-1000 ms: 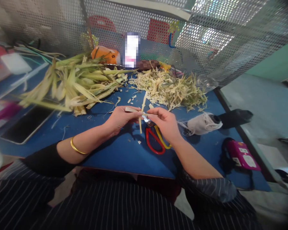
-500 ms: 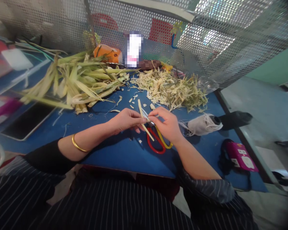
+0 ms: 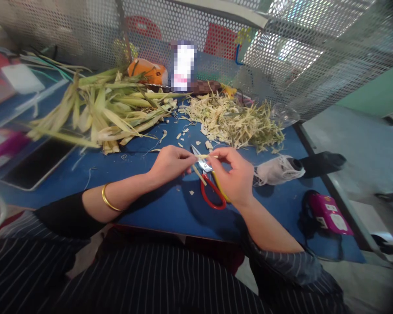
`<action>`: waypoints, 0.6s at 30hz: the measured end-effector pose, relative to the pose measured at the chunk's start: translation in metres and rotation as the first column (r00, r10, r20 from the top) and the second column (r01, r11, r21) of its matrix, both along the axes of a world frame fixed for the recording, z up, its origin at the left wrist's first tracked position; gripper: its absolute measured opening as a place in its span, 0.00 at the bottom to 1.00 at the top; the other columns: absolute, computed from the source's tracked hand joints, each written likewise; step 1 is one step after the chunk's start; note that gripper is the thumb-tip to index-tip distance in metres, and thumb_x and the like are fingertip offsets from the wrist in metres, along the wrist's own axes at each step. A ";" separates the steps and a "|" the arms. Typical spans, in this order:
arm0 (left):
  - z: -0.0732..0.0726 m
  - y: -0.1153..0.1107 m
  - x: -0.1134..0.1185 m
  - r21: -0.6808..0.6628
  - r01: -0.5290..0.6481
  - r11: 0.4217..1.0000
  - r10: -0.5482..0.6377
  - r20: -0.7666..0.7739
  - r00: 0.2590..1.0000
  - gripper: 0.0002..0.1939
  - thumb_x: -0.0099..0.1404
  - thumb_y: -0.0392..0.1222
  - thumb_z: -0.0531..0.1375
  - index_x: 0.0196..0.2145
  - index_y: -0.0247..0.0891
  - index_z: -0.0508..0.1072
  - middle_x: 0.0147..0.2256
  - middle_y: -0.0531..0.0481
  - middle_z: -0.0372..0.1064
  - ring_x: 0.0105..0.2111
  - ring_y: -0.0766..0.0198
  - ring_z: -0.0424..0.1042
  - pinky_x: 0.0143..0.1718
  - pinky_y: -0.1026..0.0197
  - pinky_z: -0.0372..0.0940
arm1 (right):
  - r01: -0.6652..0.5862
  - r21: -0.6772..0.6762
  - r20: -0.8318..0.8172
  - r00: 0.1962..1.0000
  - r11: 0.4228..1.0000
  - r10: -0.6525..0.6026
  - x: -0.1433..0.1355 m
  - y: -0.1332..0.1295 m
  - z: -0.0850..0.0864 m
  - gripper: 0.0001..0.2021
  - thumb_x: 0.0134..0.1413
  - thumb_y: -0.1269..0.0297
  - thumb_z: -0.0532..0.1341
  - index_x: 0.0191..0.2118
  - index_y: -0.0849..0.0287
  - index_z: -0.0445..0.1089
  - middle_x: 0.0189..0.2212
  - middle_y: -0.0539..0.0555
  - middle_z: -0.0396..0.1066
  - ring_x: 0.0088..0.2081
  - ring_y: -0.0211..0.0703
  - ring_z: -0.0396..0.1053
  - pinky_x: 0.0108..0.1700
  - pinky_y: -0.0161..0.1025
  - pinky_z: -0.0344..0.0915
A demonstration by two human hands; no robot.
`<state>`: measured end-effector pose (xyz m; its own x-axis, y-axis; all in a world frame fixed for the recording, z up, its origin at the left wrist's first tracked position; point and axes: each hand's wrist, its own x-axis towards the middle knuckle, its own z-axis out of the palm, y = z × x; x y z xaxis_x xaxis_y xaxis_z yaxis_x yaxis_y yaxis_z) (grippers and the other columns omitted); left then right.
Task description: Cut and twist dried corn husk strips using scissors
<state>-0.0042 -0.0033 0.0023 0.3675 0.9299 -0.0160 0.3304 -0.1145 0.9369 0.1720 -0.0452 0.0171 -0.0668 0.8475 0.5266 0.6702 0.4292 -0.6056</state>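
A thin pale strip of corn husk stretches between my two hands, just above the table. My left hand is closed on one end, thumb against the fingers. Another length of husk slants down from its fingertips toward the scissors. My right hand pinches the other end. Beneath the strip lie scissors with one red and one yellow handle, partly covered by my right hand. Cut bits of husk are scattered just beyond the blades.
Long husks are heaped at back left, shredded husk at back right. A white thread spool, dark spool and magenta box stand right. A black phone-like slab lies left; a perforated metal screen borders the back.
My right hand has shifted slightly right, away from my left. The husk strip between them now runs level and taut, and more of the scissor blades shows.
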 end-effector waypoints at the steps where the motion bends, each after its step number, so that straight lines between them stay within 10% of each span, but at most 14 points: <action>1: -0.001 0.001 0.000 -0.048 -0.028 0.998 0.031 0.063 0.998 0.14 0.60 0.46 0.57 0.25 0.36 0.78 0.21 0.48 0.72 0.18 0.70 0.66 0.23 0.65 0.61 | 0.002 0.062 0.068 0.998 0.998 -0.007 -0.001 -0.002 -0.002 0.04 0.58 0.66 0.58 0.36 0.55 0.70 0.32 0.51 0.75 0.33 0.39 0.73 0.38 0.38 0.66; 8: 0.002 0.001 0.008 -0.420 0.064 0.905 0.122 0.401 0.908 0.07 0.57 0.39 0.60 0.28 0.35 0.77 0.24 0.49 0.73 0.23 0.68 0.71 0.28 0.65 0.65 | -0.077 0.316 0.427 0.902 0.946 -0.069 -0.010 -0.006 -0.014 0.07 0.57 0.71 0.58 0.37 0.53 0.72 0.36 0.50 0.77 0.37 0.41 0.73 0.50 0.44 0.61; 18: 0.006 -0.001 0.006 -0.474 0.159 0.866 0.141 0.537 0.832 0.09 0.55 0.38 0.64 0.34 0.32 0.79 0.27 0.49 0.72 0.24 0.72 0.67 0.29 0.67 0.63 | -0.158 0.380 0.546 0.834 0.912 -0.083 -0.007 0.000 -0.020 0.08 0.57 0.70 0.59 0.38 0.49 0.73 0.36 0.47 0.77 0.40 0.40 0.70 0.55 0.47 0.54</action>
<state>0.0013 -0.0039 0.0078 0.4616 0.8499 -0.2541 -0.2422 0.3963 0.8856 0.1654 -0.0453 -0.0031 -0.4680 0.5662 0.6785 0.8117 0.5791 0.0766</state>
